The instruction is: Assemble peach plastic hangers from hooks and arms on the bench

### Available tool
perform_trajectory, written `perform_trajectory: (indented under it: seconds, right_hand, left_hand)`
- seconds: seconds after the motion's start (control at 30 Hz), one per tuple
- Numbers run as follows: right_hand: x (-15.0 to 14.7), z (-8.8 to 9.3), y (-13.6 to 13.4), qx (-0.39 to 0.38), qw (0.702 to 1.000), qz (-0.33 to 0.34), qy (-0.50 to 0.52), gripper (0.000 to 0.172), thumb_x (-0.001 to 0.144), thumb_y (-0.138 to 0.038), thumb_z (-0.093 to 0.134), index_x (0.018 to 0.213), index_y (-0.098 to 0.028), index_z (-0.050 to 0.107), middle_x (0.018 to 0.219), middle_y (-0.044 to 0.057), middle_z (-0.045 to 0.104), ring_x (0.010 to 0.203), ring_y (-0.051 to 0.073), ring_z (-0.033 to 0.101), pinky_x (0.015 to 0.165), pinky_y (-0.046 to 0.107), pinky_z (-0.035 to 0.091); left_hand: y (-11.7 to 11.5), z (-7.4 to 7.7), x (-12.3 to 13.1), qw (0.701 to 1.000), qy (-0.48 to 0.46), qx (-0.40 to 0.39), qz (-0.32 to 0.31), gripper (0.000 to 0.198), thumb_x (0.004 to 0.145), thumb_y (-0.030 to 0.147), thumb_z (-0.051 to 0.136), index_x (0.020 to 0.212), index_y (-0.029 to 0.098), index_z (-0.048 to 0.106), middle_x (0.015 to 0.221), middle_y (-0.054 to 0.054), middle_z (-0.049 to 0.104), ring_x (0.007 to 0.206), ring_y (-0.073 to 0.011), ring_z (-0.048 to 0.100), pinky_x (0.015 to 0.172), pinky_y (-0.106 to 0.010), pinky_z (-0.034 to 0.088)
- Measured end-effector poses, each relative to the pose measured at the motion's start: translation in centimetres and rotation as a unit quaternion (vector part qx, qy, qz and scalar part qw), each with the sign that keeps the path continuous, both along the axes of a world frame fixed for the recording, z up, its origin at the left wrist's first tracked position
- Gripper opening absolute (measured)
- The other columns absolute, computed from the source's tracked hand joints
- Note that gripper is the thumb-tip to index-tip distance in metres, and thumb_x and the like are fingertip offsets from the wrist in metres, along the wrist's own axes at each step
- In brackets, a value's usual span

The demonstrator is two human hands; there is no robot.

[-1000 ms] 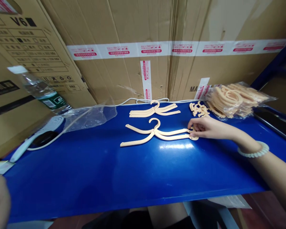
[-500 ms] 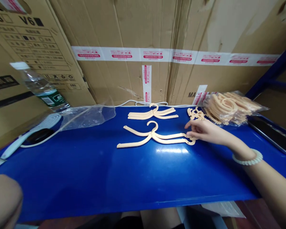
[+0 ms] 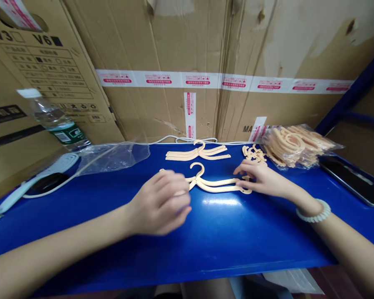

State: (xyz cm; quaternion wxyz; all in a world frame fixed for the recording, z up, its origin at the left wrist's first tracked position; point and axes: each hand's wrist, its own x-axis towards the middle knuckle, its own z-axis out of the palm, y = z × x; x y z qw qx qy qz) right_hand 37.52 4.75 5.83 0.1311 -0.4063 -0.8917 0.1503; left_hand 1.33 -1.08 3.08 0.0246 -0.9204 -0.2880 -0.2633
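A peach plastic clothes hanger with paired arms lies on the blue table, its hook towards the back. My right hand is at its right end, thumb and fingers around the hooked end piece. My left hand, slightly blurred, is over its left arms with fingers curled, covering most of them; what is inside the fingers is hidden. Behind lie more peach hangers, stacked closely. A pile of small curved peach pieces is just beyond my right hand.
A clear bag of peach parts and a phone are at the right. On the left are a water bottle, a pale hairbrush, a black mouse-like object and plastic film. Cardboard boxes wall the back.
My left hand has come in from the lower left over the hanger's left arms. My right hand stays at the right end, its fingers slightly shifted. The view has tilted a little.
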Motion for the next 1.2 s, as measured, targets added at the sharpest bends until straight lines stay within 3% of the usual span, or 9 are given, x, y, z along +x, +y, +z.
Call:
perform_trajectory:
  seconds: [0.07,0.17,0.33,0.5,0.7,0.93,1.07,1.2]
  right_hand:
    - [-0.2,0.0,-0.2,-0.021,1.000,0.009,0.001,0.045,0.089,-0.056,0.066,0.114,-0.018,0.068,0.108,0.012,0.063,0.086,0.023,0.063,0.072,0.034,0.052]
    - [-0.3,-0.1,-0.3,-0.030,0.999,0.027,-0.007,0.048,0.086,-0.057,0.071,0.116,-0.020,0.068,0.112,0.011,0.063,0.096,0.027,0.064,0.081,0.037,0.053]
    - [-0.5,-0.4,0.0,-0.036,0.999,0.019,-0.019,0.037,0.091,-0.052,0.065,0.108,-0.020,0.068,0.103,0.011,0.065,0.087,0.025,0.063,0.075,0.037,0.052]
    - [-0.6,-0.6,0.1,-0.052,0.999,0.008,-0.010,0.032,0.093,-0.049,0.062,0.103,-0.019,0.067,0.099,0.010,0.064,0.080,0.022,0.062,0.070,0.034,0.049]
    - [-0.7,-1.0,0.4,-0.043,0.999,0.008,-0.002,0.031,0.094,-0.048,0.061,0.100,-0.018,0.066,0.098,0.010,0.064,0.081,0.023,0.062,0.071,0.035,0.049]
    - [-0.7,-0.8,0.3,-0.037,0.999,0.004,0.001,0.041,0.093,-0.057,0.063,0.105,-0.018,0.068,0.098,0.010,0.065,0.080,0.024,0.063,0.070,0.036,0.050]
    - [-0.6,-1.2,1.1,0.029,0.999,0.002,0.019,0.042,0.096,-0.056,0.059,0.116,-0.020,0.067,0.113,0.013,0.067,0.106,0.030,0.064,0.089,0.043,0.053]
    - [-1.1,-2.0,2.8,0.128,0.992,-0.008,-0.002,0.052,0.099,-0.054,0.051,0.135,-0.017,0.058,0.136,0.018,0.061,0.128,0.035,0.056,0.109,0.053,0.045]
  left_hand:
    - [1.6,-0.4,-0.3,1.000,-0.009,-0.006,-0.004,0.033,0.090,0.037,0.066,0.118,0.021,0.057,0.123,-0.014,0.063,0.116,-0.0315,0.059,0.099,-0.051,0.050]
    - [3.7,-0.9,-1.2,0.997,0.025,-0.077,0.014,0.038,0.088,0.040,0.067,0.117,0.019,0.053,0.122,-0.014,0.062,0.113,-0.0309,0.059,0.096,-0.046,0.049]
    - [4.5,-1.2,-2.4,0.989,0.041,-0.140,0.015,0.015,0.097,0.027,0.052,0.110,0.020,0.056,0.114,-0.010,0.064,0.104,-0.0256,0.060,0.090,-0.039,0.048]
    - [5.2,-1.6,-2.7,0.987,0.008,-0.161,0.007,0.013,0.099,0.021,0.045,0.106,0.020,0.056,0.109,-0.009,0.064,0.101,-0.0238,0.059,0.090,-0.039,0.048]
    - [5.8,-2.8,-2.8,0.989,-0.055,-0.136,0.015,0.012,0.094,0.017,0.050,0.103,0.020,0.057,0.107,-0.009,0.067,0.100,-0.0231,0.061,0.090,-0.040,0.049]
    - [5.0,-2.8,-2.5,0.997,-0.029,-0.062,0.033,0.010,0.088,0.018,0.057,0.097,0.020,0.058,0.110,-0.008,0.068,0.101,-0.0242,0.064,0.088,-0.040,0.047]
    - [5.0,-3.0,-2.5,0.998,-0.031,-0.035,0.028,0.018,0.087,0.019,0.059,0.105,0.020,0.060,0.108,-0.008,0.070,0.100,-0.0245,0.065,0.088,-0.041,0.047]
    - [5.0,-3.2,-2.5,0.998,-0.054,0.012,-0.001,0.015,0.087,0.016,0.059,0.102,0.019,0.061,0.105,-0.007,0.071,0.098,-0.0235,0.066,0.087,-0.040,0.049]
